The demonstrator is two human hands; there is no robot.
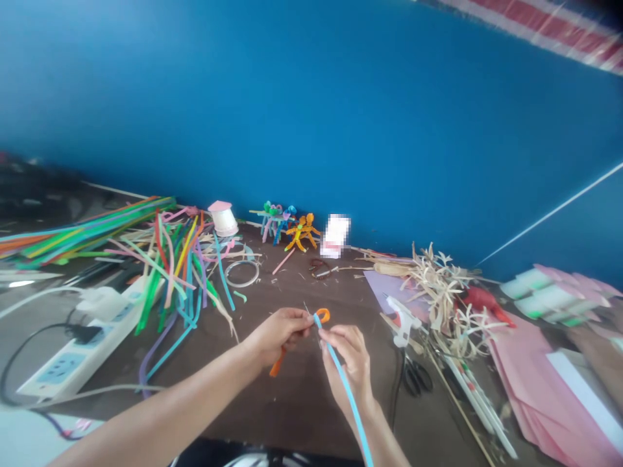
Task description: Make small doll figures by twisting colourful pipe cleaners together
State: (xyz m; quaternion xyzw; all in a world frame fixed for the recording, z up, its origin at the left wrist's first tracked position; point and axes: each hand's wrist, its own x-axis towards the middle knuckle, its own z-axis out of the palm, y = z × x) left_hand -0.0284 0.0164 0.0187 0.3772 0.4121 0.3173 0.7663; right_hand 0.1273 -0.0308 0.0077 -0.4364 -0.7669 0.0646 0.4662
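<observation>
My left hand (287, 331) pinches an orange pipe cleaner (323, 315) whose upper end is bent into a small loop; its lower end hangs below my fingers. A thin wire tip sticks up near my left fingertips. Close beside it, my right hand (348, 353) grips a long light-blue pipe cleaner (348, 389). The blue strand crosses at the orange loop and trails down past my right wrist. Whether the two strands are twisted together is too small to tell. Both hands hover above the dark table (272, 402).
Loose coloured pipe cleaners (180, 259) and a power strip (78, 357) lie left. Small pipe-cleaner figures (302, 232) and a white-and-pink cup shape (224, 219) stand at the back. A glue gun (403, 321), black-handled scissors (417, 378), dried strips (438, 275) and pink sheets (530, 389) lie right.
</observation>
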